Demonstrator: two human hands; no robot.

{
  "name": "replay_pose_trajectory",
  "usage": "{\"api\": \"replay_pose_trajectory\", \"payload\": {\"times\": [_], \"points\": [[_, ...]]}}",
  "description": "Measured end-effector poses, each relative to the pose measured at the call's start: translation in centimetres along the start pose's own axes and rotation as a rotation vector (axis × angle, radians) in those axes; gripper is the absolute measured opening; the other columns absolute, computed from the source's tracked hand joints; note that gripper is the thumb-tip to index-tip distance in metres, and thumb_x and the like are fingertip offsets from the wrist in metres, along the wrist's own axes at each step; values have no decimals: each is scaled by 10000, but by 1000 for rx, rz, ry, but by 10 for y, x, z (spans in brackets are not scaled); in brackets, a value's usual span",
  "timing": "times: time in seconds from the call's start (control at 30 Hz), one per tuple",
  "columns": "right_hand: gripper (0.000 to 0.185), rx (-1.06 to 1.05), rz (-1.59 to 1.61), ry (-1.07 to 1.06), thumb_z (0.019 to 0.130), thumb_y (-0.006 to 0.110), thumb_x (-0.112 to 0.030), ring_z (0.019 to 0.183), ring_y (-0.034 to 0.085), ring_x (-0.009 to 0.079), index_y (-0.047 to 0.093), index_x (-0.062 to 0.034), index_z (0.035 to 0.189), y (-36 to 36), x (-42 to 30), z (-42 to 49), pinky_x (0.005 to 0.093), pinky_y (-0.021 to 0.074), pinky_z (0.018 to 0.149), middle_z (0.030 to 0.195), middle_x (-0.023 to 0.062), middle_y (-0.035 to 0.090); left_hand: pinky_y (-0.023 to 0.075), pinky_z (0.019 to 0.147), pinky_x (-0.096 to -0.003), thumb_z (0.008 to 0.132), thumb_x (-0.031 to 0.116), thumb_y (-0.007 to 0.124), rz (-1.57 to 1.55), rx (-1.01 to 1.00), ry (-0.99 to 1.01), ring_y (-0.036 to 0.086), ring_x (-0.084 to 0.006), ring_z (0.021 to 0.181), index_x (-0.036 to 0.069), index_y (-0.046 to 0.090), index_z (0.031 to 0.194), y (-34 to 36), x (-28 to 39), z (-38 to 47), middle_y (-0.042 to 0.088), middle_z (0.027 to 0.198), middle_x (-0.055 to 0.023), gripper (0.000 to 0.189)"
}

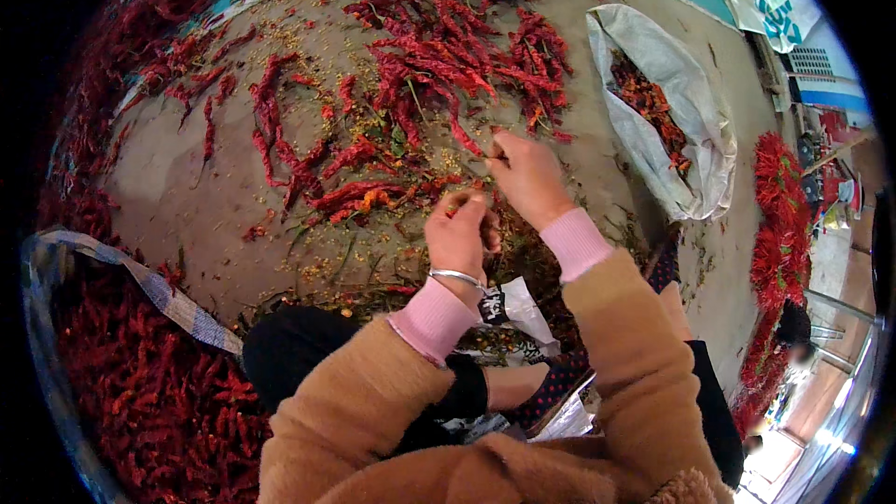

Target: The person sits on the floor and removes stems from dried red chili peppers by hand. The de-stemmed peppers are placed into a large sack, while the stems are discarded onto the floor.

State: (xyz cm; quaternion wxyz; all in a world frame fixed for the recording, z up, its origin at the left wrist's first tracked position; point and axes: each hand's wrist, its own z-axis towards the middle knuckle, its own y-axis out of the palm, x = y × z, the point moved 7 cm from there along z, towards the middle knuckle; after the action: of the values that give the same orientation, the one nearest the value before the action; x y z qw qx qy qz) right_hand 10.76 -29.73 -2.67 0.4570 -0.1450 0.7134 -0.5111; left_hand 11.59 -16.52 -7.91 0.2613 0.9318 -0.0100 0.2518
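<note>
My right hand (pixel 528 171) has its thumb and fingertips pinched at the end of a dried red chili pepper (pixel 462 134), which reaches towards the main pile. Just to its lower left, my left hand (pixel 456 231) is curled with the thumb over the fingers. A bit of red shows near its fingertips, but the palm is hidden, so what it holds is unclear. Beyond both hands lies a heap of wrinkled dried chilies (pixel 437 59). Nearer, a smaller cluster of chilies (pixel 357 192) rests among loose yellow seeds and green stem scraps.
A white woven sack (pixel 707 126) with dark chili pieces (pixel 647 101) lies open at right. A large woven bag (pixel 150 276) full of red chilies (pixel 161 378) stands at lower left. More chilies are heaped at far left. Red chili bunches (pixel 777 224) line the right side.
</note>
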Motion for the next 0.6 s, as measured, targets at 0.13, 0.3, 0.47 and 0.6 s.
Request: {"api": "replay_pose_trajectory", "payload": {"times": [0.13, 0.3, 0.47, 0.6], "points": [[64, -40, -6, -109, 759, 588, -41, 724, 576, 386, 533, -34, 790, -30, 0, -34, 453, 452, 604, 733, 180, 579, 325, 367, -255, 855, 188, 631, 18, -103, 1, 452, -112, 423, 48, 558, 883, 12, 17, -4, 549, 638, -41, 161], [66, -61, -75, -264, 758, 585, -46, 676, 555, 379, 524, -36, 782, -52, -16, -67, 453, 442, 581, 716, 167, 550, 274, 329, -231, 824, 109, 655, 50, -360, -99, 415, -91, 371, 53, 570, 797, 28, 4, -7, 530, 587, -21, 105], [85, 51, 38, -149, 771, 597, -82, 656, 556, 371, 532, -27, 772, -53, -22, -80, 432, 431, 556, 700, 175, 547, 300, 335, -221, 822, 53, 637, 140, -298, 94, 430, -77, 386, 44, 577, 813, 25, 0, -8, 547, 603, -12, 60], [135, 27, 193, 141, 775, 626, -130, 653, 573, 358, 558, -15, 759, -29, 10, -78, 400, 427, 552, 694, 193, 547, 321, 385, -192, 836, 46, 634, 335, -224, 467, 419, -31, 457, 35, 588, 863, 28, 15, -19, 530, 639, 35, 55]]}}
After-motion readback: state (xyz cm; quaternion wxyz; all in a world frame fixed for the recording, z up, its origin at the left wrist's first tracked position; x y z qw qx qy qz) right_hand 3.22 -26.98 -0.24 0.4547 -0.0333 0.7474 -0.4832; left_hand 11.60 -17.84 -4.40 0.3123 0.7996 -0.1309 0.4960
